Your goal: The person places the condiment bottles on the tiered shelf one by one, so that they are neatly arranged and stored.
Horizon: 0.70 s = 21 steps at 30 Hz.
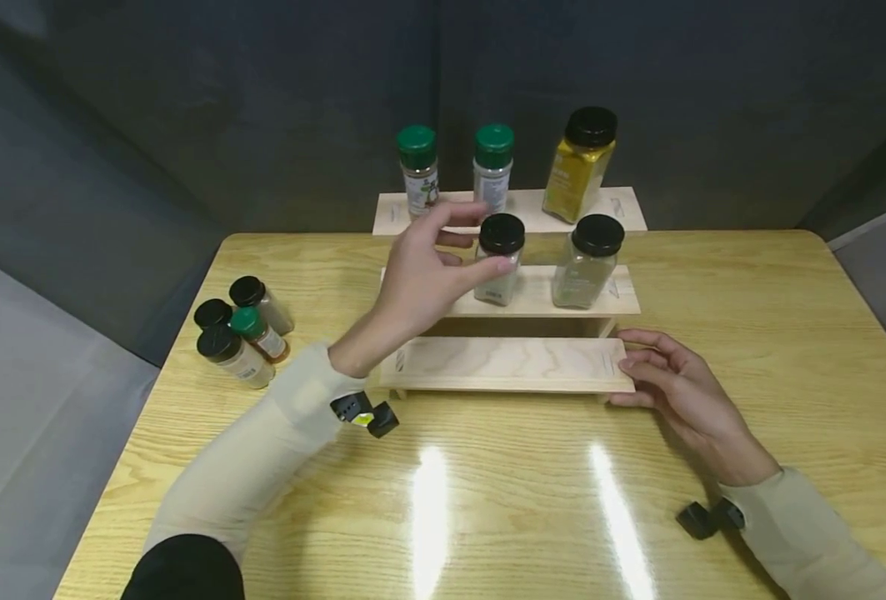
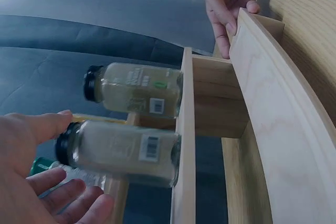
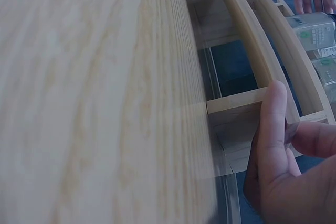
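Observation:
A three-tier wooden spice rack [image 1: 518, 364] stands on the table. My left hand [image 1: 420, 275] is beside a black-lidded glass spice jar [image 2: 126, 150] on the middle tier, its thumb near the lid and its fingers loosely spread around the jar's side. To the right on that tier stands a second black-lidded jar [image 1: 583, 275] with greenish contents. With thumb above and fingers at the end and underneath, my right hand [image 1: 686, 400] grips the right end of the lowest tier. That tier bears no jars.
On the top tier stand two green-lidded shakers [image 1: 421, 183] and a tall jar of yellow spice [image 1: 573, 179]. Several small spice jars [image 1: 243, 367] cluster at the table's left. A dark curtain [image 1: 300, 108] hangs behind the rack.

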Each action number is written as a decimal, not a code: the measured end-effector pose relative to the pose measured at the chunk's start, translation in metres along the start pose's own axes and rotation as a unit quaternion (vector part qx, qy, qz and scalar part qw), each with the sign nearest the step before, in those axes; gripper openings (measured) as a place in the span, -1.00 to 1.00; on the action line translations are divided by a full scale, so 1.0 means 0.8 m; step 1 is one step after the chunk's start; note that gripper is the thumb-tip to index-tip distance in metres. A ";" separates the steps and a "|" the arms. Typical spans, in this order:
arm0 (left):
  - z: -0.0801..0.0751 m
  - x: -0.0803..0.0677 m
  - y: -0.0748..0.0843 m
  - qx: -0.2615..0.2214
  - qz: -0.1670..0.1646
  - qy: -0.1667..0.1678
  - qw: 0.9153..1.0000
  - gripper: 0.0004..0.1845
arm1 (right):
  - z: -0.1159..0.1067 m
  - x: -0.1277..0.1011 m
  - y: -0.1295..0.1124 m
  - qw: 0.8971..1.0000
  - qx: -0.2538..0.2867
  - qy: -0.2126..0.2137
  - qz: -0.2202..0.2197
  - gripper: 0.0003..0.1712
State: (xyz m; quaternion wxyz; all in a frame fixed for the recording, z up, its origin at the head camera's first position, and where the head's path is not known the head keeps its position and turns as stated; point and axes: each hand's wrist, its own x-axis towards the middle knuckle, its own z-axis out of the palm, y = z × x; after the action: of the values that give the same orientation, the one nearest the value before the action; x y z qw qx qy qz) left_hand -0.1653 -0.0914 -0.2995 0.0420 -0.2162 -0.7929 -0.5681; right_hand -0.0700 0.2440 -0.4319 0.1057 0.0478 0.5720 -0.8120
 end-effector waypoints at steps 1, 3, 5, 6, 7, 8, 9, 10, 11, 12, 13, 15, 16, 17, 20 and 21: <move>-0.004 -0.003 -0.001 -0.002 0.004 0.003 1.000 -0.36 | 0.000 0.000 0.000 1.000 0.000 -0.002 -0.001 -0.58; -0.014 -0.009 -0.002 -0.005 0.010 0.011 1.000 -0.39 | -0.001 0.000 0.000 1.000 0.002 -0.005 -0.003 -0.58; -0.025 -0.016 -0.005 -0.007 0.010 0.024 1.000 -0.43 | -0.001 0.000 0.001 1.000 0.002 -0.008 -0.006 -0.58; -0.032 -0.020 -0.006 -0.006 0.008 0.031 0.999 -0.45 | -0.001 0.000 0.001 1.000 0.002 -0.009 -0.007 -0.57; -0.038 -0.024 -0.008 -0.003 0.006 0.039 0.999 -0.46 | -0.001 0.000 0.001 1.000 0.001 -0.009 -0.008 -0.57; -0.045 -0.029 -0.010 0.001 0.004 0.046 0.999 -0.48 | -0.001 0.000 0.001 1.000 0.001 -0.009 -0.008 -0.57; -0.053 -0.034 -0.011 0.005 0.000 0.054 0.999 -0.49 | -0.001 0.000 0.002 1.000 0.001 -0.008 -0.007 -0.57; -0.060 -0.038 -0.014 0.008 -0.001 0.063 0.998 -0.51 | -0.001 0.000 0.002 1.000 0.000 -0.008 -0.006 -0.57; -0.068 -0.044 -0.015 0.012 -0.004 0.071 0.997 -0.53 | -0.001 0.001 0.002 1.000 0.000 -0.008 -0.005 -0.57; -0.076 -0.049 -0.017 0.017 -0.003 0.078 0.997 -0.54 | -0.001 0.001 0.002 1.000 -0.001 -0.008 -0.005 -0.57; -0.084 -0.055 -0.019 0.021 -0.003 0.085 0.996 -0.55 | -0.001 0.001 0.003 1.000 -0.001 -0.009 -0.004 -0.57; -0.099 -0.067 -0.023 0.027 -0.002 0.100 0.995 -0.57 | -0.001 0.001 0.003 1.000 0.002 -0.013 -0.004 -0.57; -0.107 -0.073 -0.026 0.029 0.000 0.107 0.994 -0.58 | -0.001 0.001 0.004 1.000 0.006 -0.015 -0.005 -0.57; -0.115 -0.080 -0.028 0.032 0.000 0.112 0.993 -0.58 | -0.001 0.001 0.004 1.000 0.009 -0.018 -0.007 -0.56; -0.136 -0.099 -0.035 0.035 -0.008 0.131 0.991 -0.60 | -0.002 0.001 0.004 0.999 0.022 -0.023 -0.012 -0.54; -0.143 -0.106 -0.037 0.030 -0.016 0.139 0.990 -0.60 | -0.002 0.001 0.004 0.999 0.025 -0.023 -0.013 -0.54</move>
State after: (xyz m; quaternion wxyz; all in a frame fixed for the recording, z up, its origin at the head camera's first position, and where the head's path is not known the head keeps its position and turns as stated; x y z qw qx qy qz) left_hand -0.1210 -0.2290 -0.3117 0.1495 -0.1211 -0.7992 -0.5695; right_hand -0.0703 0.2441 -0.4359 0.1075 0.0241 0.5495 -0.8282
